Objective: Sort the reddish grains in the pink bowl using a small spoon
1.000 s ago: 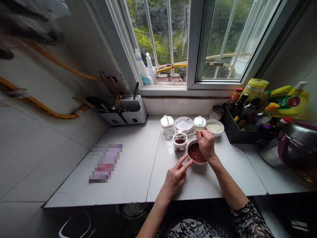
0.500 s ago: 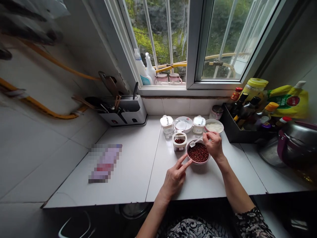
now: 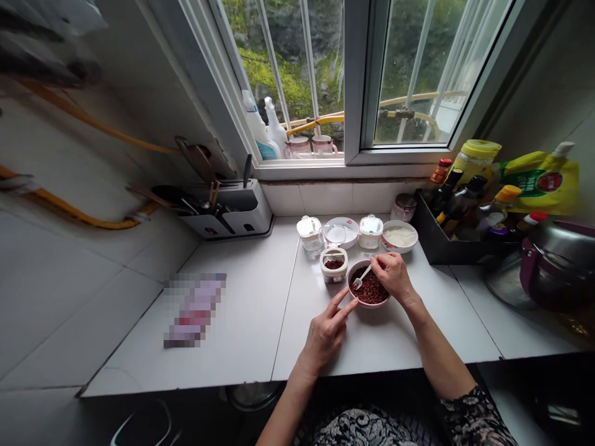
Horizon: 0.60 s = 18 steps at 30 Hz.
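Observation:
In the head view, a pink-rimmed bowl (image 3: 373, 305) full of small dark red beans (image 3: 373, 288) stands on the counter. My right hand (image 3: 393, 275) is closed round the handle of a small white spoon (image 3: 363, 276), whose scoop dips into the beans at the bowl's left side. Two stretched fingers of my left hand (image 3: 326, 333) rest against the bowl's left rim, the other fingers partly curled. Just left of the bowl stands a clear jar (image 3: 333, 272) with dark red beans inside and its lid raised.
Behind are two white-lidded jars (image 3: 308, 228) (image 3: 370, 231), a white dish (image 3: 344, 227) and a bowl of white contents (image 3: 400, 238). A black box of bottles (image 3: 434, 245) and a metal pot (image 3: 564, 266) flank the right. A utensil holder (image 3: 248, 217) stands at left, under the window.
My right hand has moved slightly left and down, and the spoon's scoop has gone lower into the beans. My left hand stays at the bowl's rim. The view has shifted slightly.

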Each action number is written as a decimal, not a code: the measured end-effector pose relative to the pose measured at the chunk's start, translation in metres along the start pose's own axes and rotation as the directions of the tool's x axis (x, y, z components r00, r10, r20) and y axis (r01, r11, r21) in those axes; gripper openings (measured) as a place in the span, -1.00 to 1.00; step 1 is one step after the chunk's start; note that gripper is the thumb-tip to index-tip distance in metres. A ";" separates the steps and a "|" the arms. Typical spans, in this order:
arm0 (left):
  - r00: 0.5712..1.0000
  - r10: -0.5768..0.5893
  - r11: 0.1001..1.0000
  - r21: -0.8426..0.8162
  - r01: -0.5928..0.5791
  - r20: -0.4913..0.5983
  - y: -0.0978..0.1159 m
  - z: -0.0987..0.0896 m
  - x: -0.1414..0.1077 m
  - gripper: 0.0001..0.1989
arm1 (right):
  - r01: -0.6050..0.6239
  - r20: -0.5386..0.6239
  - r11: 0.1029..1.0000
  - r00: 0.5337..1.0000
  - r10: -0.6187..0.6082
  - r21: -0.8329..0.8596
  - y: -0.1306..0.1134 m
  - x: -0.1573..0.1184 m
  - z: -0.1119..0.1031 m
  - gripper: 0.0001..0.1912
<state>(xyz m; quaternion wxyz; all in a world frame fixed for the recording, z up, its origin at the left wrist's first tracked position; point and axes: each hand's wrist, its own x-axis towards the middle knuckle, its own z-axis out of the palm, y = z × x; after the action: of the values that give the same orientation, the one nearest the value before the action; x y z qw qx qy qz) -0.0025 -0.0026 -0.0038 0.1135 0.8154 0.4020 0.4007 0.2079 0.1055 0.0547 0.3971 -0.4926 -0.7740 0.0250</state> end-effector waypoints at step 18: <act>1.000 -0.004 1.000 0.003 0.004 0.025 0.001 -0.002 0.000 -0.27 | -0.018 0.009 1.000 1.000 0.018 0.007 0.003 -0.001 0.001 -0.58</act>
<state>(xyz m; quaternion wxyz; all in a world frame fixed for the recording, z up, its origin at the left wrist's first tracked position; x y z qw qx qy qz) -0.0033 -0.0029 -0.0024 0.1180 0.8198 0.4028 0.3896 0.2096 0.1064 0.0526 0.3951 -0.4978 -0.7714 0.0336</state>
